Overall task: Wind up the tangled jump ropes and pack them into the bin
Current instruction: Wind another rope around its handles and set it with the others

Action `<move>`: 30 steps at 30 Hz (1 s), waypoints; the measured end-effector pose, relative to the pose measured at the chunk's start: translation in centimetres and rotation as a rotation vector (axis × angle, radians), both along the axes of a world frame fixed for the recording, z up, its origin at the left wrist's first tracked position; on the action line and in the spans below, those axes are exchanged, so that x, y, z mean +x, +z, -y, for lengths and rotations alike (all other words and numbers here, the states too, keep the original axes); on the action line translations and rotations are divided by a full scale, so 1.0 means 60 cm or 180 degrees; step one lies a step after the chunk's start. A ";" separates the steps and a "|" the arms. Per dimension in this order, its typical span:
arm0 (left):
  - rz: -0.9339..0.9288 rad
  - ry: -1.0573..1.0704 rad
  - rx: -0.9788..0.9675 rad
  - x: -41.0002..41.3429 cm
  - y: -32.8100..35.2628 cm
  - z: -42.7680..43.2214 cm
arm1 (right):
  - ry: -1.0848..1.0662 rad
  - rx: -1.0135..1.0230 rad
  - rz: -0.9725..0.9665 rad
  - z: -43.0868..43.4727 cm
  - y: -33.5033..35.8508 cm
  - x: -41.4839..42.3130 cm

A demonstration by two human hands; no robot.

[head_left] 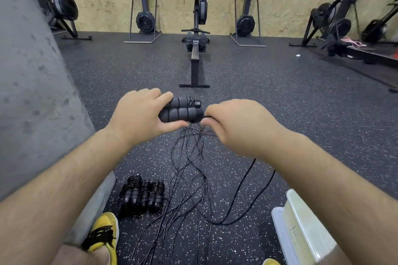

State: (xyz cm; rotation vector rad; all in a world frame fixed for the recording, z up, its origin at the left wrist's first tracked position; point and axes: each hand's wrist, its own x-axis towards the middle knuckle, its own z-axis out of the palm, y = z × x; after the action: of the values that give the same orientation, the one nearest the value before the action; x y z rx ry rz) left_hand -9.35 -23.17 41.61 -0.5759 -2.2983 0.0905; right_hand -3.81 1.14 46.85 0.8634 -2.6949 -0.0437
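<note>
With the foam handles (pixel 183 111) gripped side by side in the left hand (pixel 137 114) and the cords (pixel 189 168) pinched near the handles' end by the right hand (pixel 234 125), a tighter knot could be drawn where they trail crossed over the floor (pixel 269 97) if winding is hurried.

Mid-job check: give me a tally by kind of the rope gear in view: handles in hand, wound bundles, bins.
foam handles, held in the left hand: 2
wound bundles on the floor: 3
bin: 1
loose cord, pinched by the right hand: tangled, uncounted
Total: 6
</note>
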 end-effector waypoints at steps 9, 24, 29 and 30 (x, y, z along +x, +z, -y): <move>0.0399 -0.0588 -0.0169 0.011 0.000 -0.012 | 0.0564 -0.0468 -0.0600 -0.039 -0.005 -0.059; 0.0973 -0.1113 0.0542 0.080 0.018 -0.055 | 0.0573 -0.2047 0.0939 -0.046 -0.070 -0.102; 0.0890 -0.0999 0.0668 0.087 0.026 -0.055 | 0.0386 -0.2638 0.1468 -0.033 -0.090 -0.091; 0.0774 -0.0921 0.0598 0.085 0.027 -0.055 | 0.0278 -0.2655 0.1501 -0.026 -0.100 -0.091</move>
State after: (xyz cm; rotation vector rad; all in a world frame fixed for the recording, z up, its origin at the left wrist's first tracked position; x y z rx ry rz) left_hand -4.25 -19.90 43.24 -0.8514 -2.3925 -0.3484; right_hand -9.28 2.71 40.87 0.7573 -2.6336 1.3393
